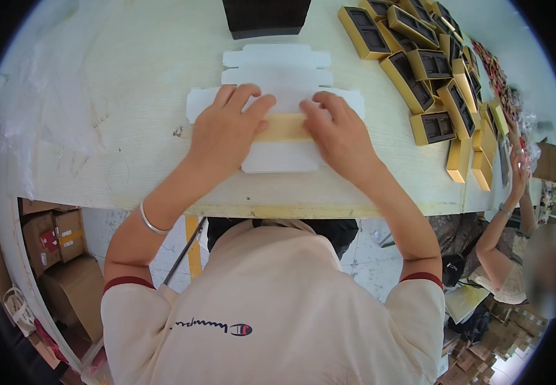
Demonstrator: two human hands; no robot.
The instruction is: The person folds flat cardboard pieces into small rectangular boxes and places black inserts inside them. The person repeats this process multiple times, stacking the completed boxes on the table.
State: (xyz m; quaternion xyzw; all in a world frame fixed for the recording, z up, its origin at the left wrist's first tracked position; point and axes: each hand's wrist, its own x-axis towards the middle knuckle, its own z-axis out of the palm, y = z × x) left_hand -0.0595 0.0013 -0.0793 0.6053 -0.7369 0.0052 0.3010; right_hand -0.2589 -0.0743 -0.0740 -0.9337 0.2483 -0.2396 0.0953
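Observation:
A white die-cut carton blank [280,158] lies flat on the table before me, its flaps spread to the sides and far end. Across its middle runs a long gold-coloured piece [284,130], about the colour of the boxes at the right. Whether it is a whole box or one panel is hard to make out. My left hand [227,125] is closed at the piece's left end, fingers bent and thumb near it. At the right end my right hand [340,133] has curled fingers, slightly blurred. Both hands cover parts of the blank's side flaps.
Several gold boxes with black inserts [430,65] are heaped at the far right. A dark box [266,18] stands at the far edge. Clear plastic sheeting [53,96] lies left; cardboard boxes [69,234] sit below. Another person's hand [518,168] works at the right.

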